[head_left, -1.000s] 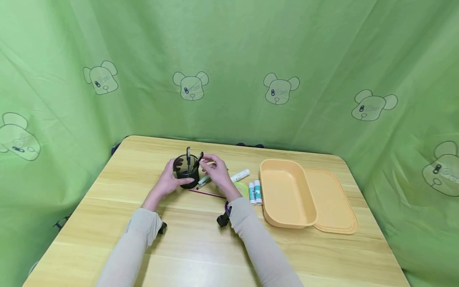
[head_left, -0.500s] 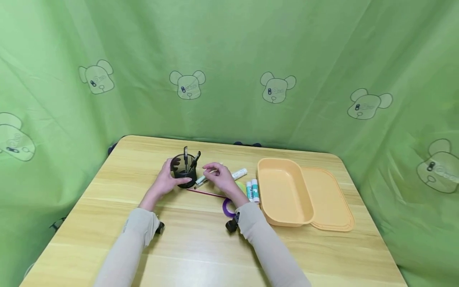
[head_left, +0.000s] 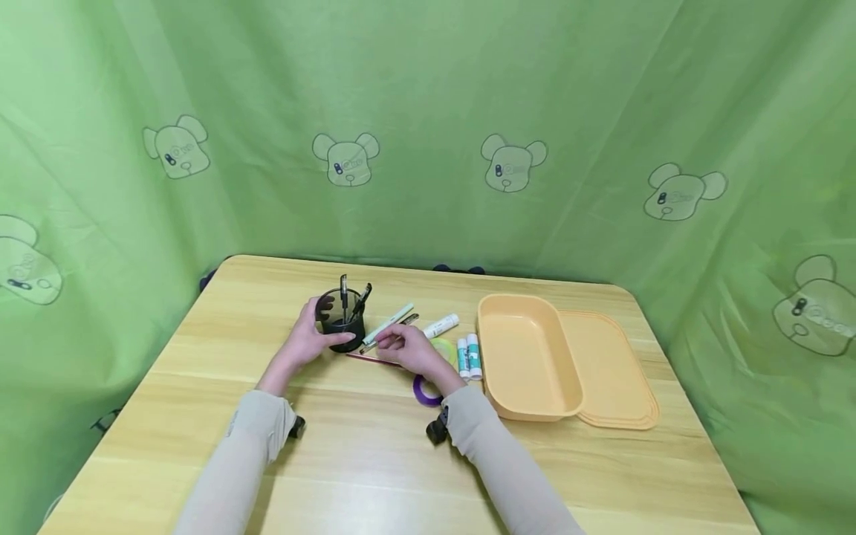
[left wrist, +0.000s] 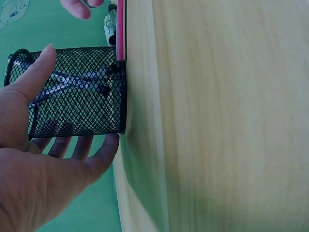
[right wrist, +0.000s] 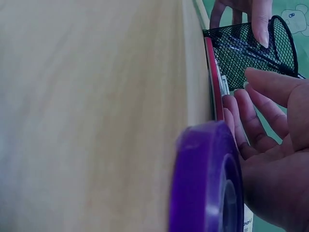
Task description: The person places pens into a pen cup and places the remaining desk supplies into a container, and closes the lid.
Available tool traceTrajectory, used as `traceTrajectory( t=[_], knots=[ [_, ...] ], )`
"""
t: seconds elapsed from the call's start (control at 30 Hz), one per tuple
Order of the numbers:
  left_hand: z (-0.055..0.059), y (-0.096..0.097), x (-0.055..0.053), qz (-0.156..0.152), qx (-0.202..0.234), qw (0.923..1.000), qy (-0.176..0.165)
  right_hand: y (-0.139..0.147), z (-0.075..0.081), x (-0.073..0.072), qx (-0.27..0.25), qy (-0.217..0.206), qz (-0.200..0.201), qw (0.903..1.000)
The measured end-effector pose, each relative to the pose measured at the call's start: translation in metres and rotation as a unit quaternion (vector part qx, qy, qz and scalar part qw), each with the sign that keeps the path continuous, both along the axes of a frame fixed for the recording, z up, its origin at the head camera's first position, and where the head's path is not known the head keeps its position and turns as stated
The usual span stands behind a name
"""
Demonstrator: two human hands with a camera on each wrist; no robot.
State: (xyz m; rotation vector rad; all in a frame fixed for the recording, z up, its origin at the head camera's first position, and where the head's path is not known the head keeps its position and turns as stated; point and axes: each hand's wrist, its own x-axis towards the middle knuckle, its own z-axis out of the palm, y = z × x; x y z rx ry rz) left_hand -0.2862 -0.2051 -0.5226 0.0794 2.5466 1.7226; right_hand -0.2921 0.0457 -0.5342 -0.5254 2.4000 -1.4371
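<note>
My left hand holds the black mesh pen cup, which stands upright at the left middle of the table. Two dark pens lean inside it, crossing in the left wrist view. To the right of the cup, my right hand hovers low over a few writing tools, its fingers loosely bent with nothing between them. Under and beside those fingers lie a pale green pen, a dark-tipped clear pen and a red pencil. In the right wrist view the thumb stands apart from the fingertips.
A purple tape roll lies by my right wrist. A yellow-green tape roll, a white marker and two glue sticks lie farther right. Beyond them are an orange box and its flat lid.
My right hand has drawn back from the pen in the cup, then lowered toward the pens on the table. My left hand keeps its hold on the cup.
</note>
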Motion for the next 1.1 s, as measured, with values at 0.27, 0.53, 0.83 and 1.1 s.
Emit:
traceTrajectory(
  t=[0.27, 0.53, 0.83, 1.1],
  knots=[
    [-0.0015, 0.0002, -0.0018, -0.006, 0.003, 1.0, 0.007, 0.0013, 0.0, 0.0009, 0.043, 0.023, 0.034, 0.9982],
    [0.0011, -0.0012, 0.0016, -0.004, -0.004, 1.0, 0.002, -0.0015, -0.002, -0.001, 0.108, 0.055, 0.055, 0.991],
    [-0.0003, -0.0007, 0.003, -0.003, -0.006, 1.0, 0.002, -0.0013, -0.0047, -0.0012, 0.116, 0.078, 0.063, 0.9882],
    [-0.0022, -0.0008, 0.0019, -0.003, -0.004, 1.0, 0.0, -0.0001, -0.0007, 0.0001, 0.126, 0.1, 0.072, 0.9844]
  ],
)
